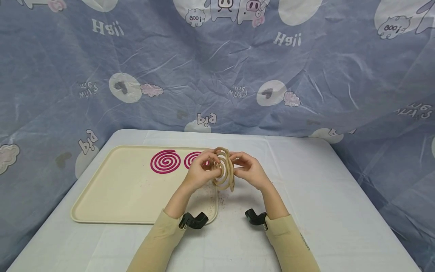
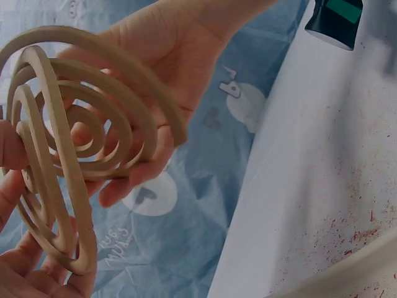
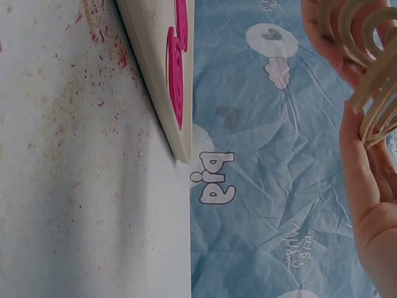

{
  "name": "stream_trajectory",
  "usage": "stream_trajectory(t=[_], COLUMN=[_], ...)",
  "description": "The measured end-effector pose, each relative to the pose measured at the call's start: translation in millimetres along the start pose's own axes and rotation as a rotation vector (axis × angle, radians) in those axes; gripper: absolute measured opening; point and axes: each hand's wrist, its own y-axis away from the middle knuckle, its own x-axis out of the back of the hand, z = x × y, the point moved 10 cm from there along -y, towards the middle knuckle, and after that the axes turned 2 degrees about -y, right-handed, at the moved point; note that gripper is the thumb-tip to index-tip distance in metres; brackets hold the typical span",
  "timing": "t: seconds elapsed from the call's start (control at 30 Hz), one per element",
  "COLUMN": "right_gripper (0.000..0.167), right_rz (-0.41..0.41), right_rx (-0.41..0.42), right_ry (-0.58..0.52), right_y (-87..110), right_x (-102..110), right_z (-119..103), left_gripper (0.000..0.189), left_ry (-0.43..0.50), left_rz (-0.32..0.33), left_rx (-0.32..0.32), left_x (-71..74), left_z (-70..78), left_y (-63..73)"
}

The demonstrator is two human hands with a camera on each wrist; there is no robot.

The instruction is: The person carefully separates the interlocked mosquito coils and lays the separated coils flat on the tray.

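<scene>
Two tan mosquito coils (image 1: 230, 170) are held up between the hands, over the tray's right end. My left hand (image 1: 201, 170) pinches one coil, its thumb and fingers gripping the rings. My right hand (image 1: 252, 170) holds the other by its side. In the left wrist view, the left coil (image 2: 73, 186) stands tilted, while the right coil (image 2: 177, 127) lies against the palm and fingers of the right hand (image 2: 167, 43). Their rings overlap there. The right wrist view catches just part of the coils, with the right hand (image 3: 375, 211) at the edge.
A cream tray (image 1: 112, 189) lies on the white table (image 1: 323, 196). Near its back edge are a pink mosquito coil (image 1: 165, 161) and a second pink coil (image 1: 191, 158), partly behind the left hand. Reddish crumbs (image 3: 118, 56) are scattered beside the tray. A patterned blue cloth (image 1: 204, 75) hangs behind.
</scene>
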Motion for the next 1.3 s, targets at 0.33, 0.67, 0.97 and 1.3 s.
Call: stream_trajectory(t=[0.33,0.67,0.97,1.3], right_gripper=[0.035,0.045,0.049,0.03], right_rz=[0.007,0.003,0.037,-0.11], right_rx=[-0.019,-0.15,-0.193,-0.168], right_ry=[0.04,0.054,0.085,0.082], right_y=[1.2,6.6,5.0,11.3], right_x=[8.0,17.3,16.8,14.1], right_z=[-2.5,1.2,6.3,0.9], left_gripper=[0.025,0.03,0.026,0.036], left_ry=[-0.007,0.027,0.043,0.136], left_rz=[-0.044,-0.083,-0.111,-0.255], left_rx=[0.029,0.106,0.146,0.218], left_x=[6.5,30.6,35.7,27.2], left_z=[0.1,-32.4,-38.9,-43.5], left_y=[0.2,-3.2,-2.0,4.3])
